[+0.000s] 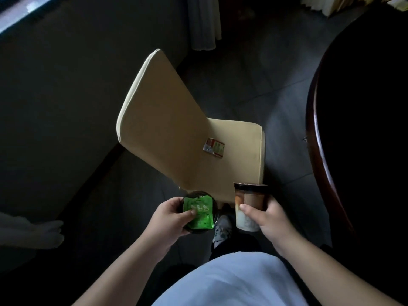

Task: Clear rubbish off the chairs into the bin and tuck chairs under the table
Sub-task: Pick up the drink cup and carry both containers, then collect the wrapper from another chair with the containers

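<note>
Dark tiled floor fills the frame's centre, pale curtain folds hang at top centre, a strip of window, possibly, brightens the upper left corner.

table cut off; packet print unreadable

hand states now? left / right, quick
Left hand: closed on a green packet atop a dark round container.
Right hand: closed around a drink cup.
</note>
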